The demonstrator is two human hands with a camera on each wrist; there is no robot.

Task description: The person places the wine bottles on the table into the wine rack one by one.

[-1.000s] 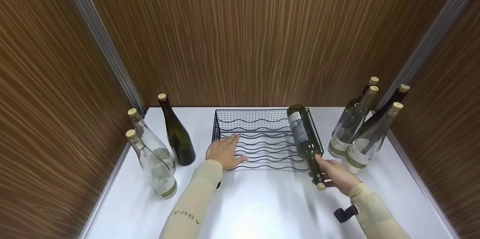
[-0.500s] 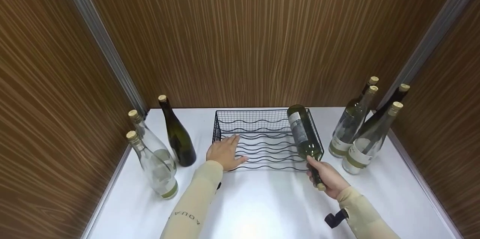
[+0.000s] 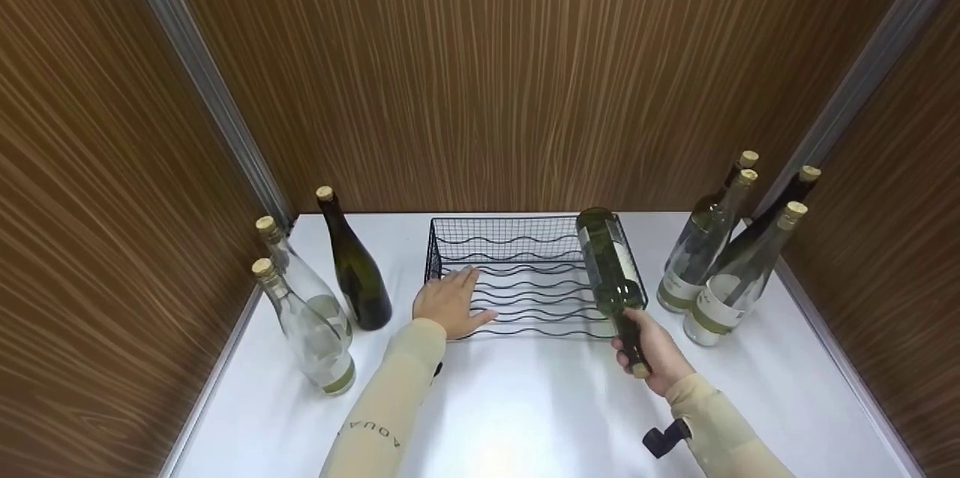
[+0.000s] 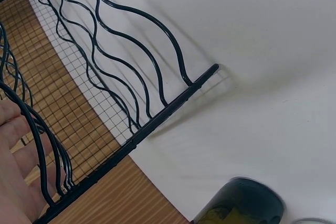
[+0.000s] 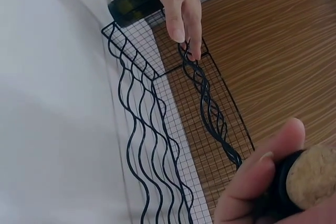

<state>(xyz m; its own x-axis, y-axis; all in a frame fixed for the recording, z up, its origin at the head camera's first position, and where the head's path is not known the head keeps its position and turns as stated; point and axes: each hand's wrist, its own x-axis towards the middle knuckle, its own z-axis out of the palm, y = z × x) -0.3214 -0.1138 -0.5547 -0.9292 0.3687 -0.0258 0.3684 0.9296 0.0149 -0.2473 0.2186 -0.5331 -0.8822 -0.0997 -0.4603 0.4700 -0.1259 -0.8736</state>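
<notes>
Brown wood-patterned panels (image 3: 510, 73) walled in the back and both sides of a white table (image 3: 525, 410). Near the back panel lay a black wire rack (image 3: 517, 247), its bars wavy and its rear wall of fine mesh.

On the right side of the table, well within reach of the rack's end, four corked bottles stood close together: a front clear bottle (image 3: 724, 305) and a second clear bottle (image 3: 694, 264), which partly hid two darker bottles (image 3: 772, 219) behind them. On the left side a dark bottle (image 3: 360, 275) stood nearest the rack, with two more clear bottles (image 3: 311, 343) beside it.

A green bottle (image 3: 609, 260) lay over the rack's right end, base toward the mesh and neck toward the person, covering the bars there. Whether its body touched the wires or hung just above them could not be told.

The right hand (image 3: 656, 354) held that bottle by the neck, thumb and fingers wrapped round it. The left hand (image 3: 452, 305) rested on the rack's left end with fingers extended and thumb spread, hiding the near corner. The held bottle's cork (image 3: 640, 371) showed just past the fingers.
</notes>
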